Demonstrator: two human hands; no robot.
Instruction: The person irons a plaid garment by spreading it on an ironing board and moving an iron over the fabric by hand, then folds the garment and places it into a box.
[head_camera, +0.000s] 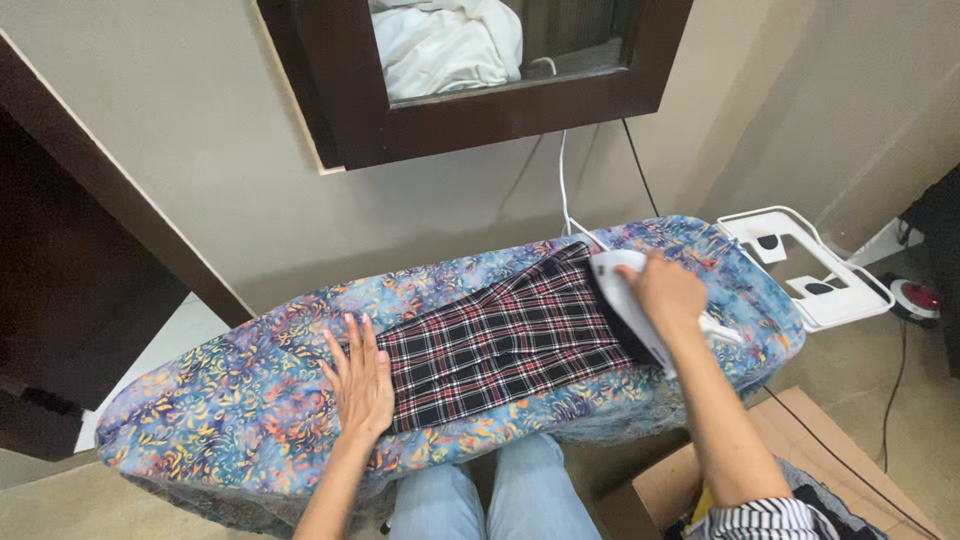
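Plaid cloth (500, 345) lies between flat left hand (362, 385) and right hand (668, 292) (gripping the iron (625, 300)).

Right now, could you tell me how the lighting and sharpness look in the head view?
Head view: soft, even light, no glare; the plaid cloth is sharp under the left hand; the right hand on the iron is slightly soft; straight edges bow toward the corners; the left doorway is dark.
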